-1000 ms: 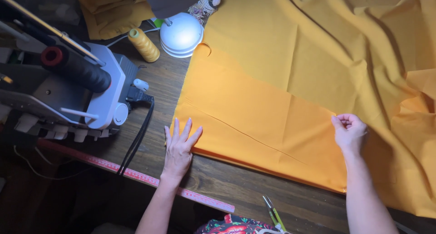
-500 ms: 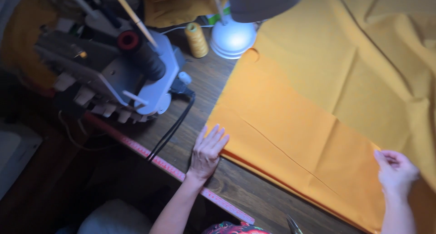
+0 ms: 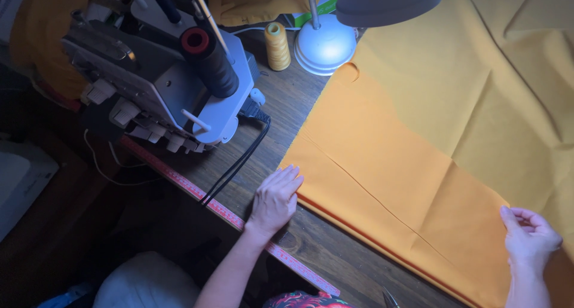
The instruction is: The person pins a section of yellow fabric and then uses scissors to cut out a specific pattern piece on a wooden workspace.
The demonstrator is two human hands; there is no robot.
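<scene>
Compared with half a second ago, the left hand (image 3: 276, 199) has been kept flat at the near corner of the orange cloth (image 3: 394, 182), fingers together and stretched out, fingertips just on the cloth's edge. The right hand (image 3: 529, 239) has been brought in a bit along the folded edge and is seen loosely curled, thumb apart from the fingers; whether anything is actually pinched can't be told.

The cloth is spread over the wooden table (image 3: 311, 248), its long folded edge running diagonally from the left hand down to the right hand. A pink ruler (image 3: 227, 212) is laid along the table's front, with a sewing machine (image 3: 161, 81), yellow thread spool (image 3: 277, 45) and lamp (image 3: 326, 45) behind.
</scene>
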